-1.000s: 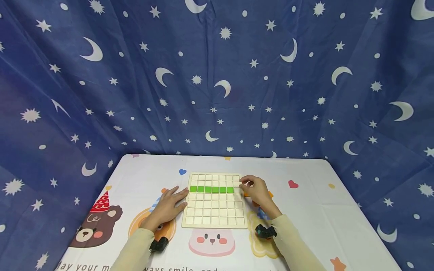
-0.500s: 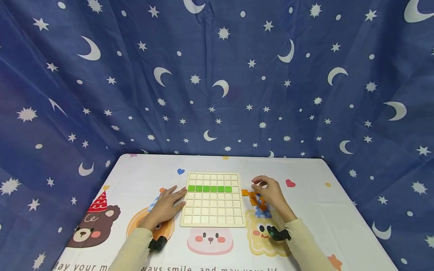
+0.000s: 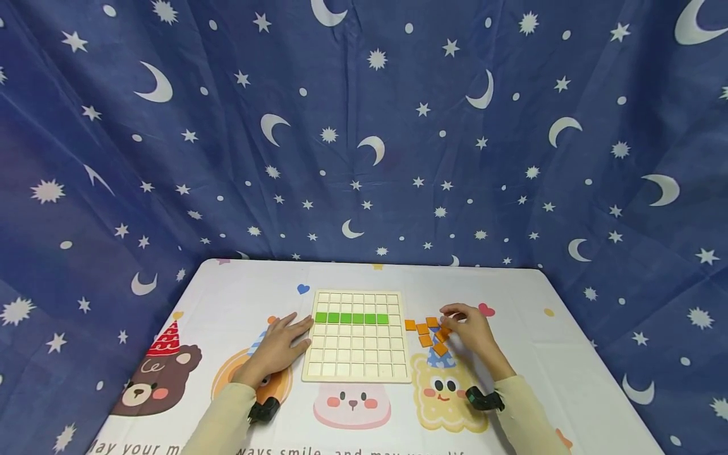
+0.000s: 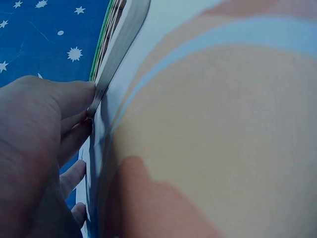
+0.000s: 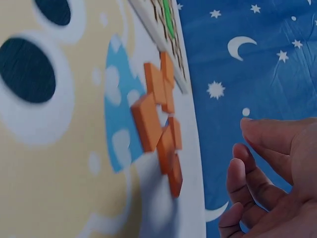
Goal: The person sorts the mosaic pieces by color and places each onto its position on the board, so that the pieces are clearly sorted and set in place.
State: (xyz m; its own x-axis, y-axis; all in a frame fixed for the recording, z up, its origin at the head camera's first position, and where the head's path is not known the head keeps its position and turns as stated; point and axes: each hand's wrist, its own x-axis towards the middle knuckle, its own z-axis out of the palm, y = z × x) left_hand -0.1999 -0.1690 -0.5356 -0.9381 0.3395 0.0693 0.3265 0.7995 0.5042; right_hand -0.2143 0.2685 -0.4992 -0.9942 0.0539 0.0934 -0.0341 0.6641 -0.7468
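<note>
Two sleeves [image 3: 224, 420] are reaching in from the near side, over the cloth [image 3: 569, 341]. Beyond the right one's wrist, a cookie print [image 3: 448, 407] is showing.

Farther in, the left hand [image 3: 279, 344] is resting at the board's left edge, fingers spread and grasping nothing; the left wrist view is showing fingertips touching that edge. It is probably steadying the board [image 3: 358, 356], which is lying flat near the middle of the table.

Just right of the board, about seven orange tiles [image 3: 426, 340] are lying loosely scattered (some are overlapping in the view, so the count is unsure), likely put there to suit the right hand [image 3: 471, 328]. That hand is hovering by their far right side, its fingers loosely bent, with no tile showing in its grasp.

A little farther, six green tiles [image 3: 346, 318] are filling cells from the left end of the third row from the far edge. Behind everything, a starry curtain [image 3: 364, 107] is hanging.

Compared with half a second earlier, the right hand is sitting farther right, leaving more orange in sight; the left hand and green tiles are staying put.
</note>
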